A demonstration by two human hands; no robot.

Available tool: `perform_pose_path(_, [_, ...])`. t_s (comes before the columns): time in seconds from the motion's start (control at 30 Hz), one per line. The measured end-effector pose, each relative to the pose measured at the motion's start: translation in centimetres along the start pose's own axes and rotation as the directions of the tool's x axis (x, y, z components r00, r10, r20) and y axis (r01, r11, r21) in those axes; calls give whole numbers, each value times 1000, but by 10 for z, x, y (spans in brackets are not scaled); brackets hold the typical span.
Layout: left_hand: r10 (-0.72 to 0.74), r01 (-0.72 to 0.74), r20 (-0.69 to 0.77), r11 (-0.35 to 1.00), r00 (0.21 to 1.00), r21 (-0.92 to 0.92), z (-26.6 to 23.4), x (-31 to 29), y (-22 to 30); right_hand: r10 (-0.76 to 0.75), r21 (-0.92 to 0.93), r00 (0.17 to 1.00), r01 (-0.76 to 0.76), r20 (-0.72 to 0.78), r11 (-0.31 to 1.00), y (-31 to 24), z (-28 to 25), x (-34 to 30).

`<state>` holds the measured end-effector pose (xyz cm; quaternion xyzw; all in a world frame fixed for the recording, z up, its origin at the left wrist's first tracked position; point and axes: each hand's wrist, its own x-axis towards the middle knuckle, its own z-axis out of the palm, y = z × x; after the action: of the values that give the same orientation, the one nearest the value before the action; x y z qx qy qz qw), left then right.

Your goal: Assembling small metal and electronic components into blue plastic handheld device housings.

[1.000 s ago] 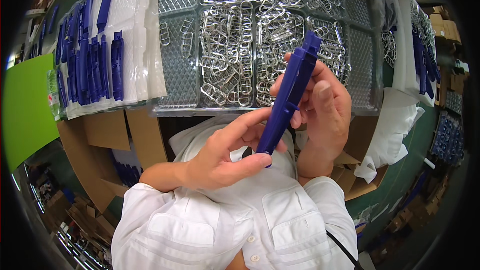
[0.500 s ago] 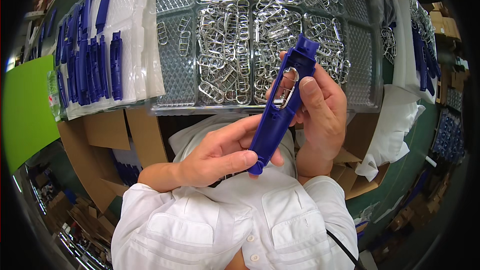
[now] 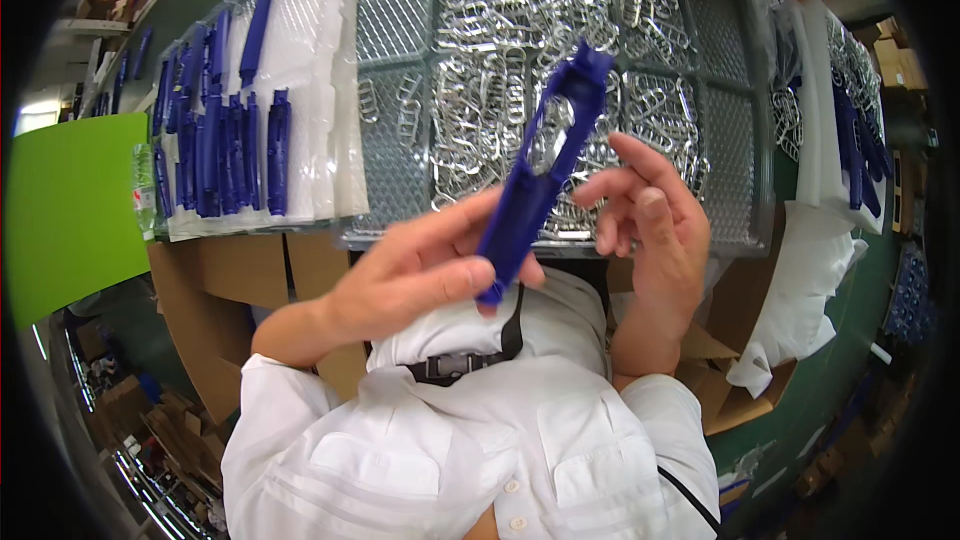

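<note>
A long dark-blue plastic shell (image 3: 512, 220) with an oval cut-out near its upper end is tilted in front of me, slightly blurred. My left hand (image 3: 415, 265) pinches its lower end between thumb and fingers. Bright metal shows in the cut-out; I cannot tell whether it is a ring seated there or the rings behind. To the right, my right hand (image 3: 660, 230) is apart from the shell, its fingers loosely bent and spread with nothing in them. Beyond both hands, chromed oval metal rings (image 3: 480, 90) lie heaped in a clear compartmented plastic tray (image 3: 730, 135).
More blue shells (image 3: 278, 155) lie in rows on white sheeting at left, near a bright green panel (image 3: 75, 225) and a clear bottle (image 3: 145, 185). Open cardboard boxes (image 3: 225, 280) stand below the table edge. White wrapping (image 3: 790, 290) hangs at right, below further blue parts (image 3: 850, 145).
My right hand has let go of the shell's upper part and moved a little away to the right. The shell, in my left hand, has shifted slightly left and up.
</note>
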<state>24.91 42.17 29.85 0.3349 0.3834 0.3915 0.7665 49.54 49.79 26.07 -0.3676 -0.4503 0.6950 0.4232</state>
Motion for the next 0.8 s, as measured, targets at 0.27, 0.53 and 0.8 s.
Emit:
perform_pose_path(0.27, [451, -73, -400, 731, 798, 679, -234, 176, 165, -101, -114, 993, 94, -58, 989, -7, -21, -23])
perform_pose_path(0.53, [896, -681, -431, 384, 110, 623, -179, 63, 161, -248, -506, 947, 116, -203, 855, 16, -12, -38])
perform_pose_path(0.8, [580, -478, -669, 472, -465, 741, -195, -209, -88, -326, -897, 838, 434, 437, -87, 26, 19, 31])
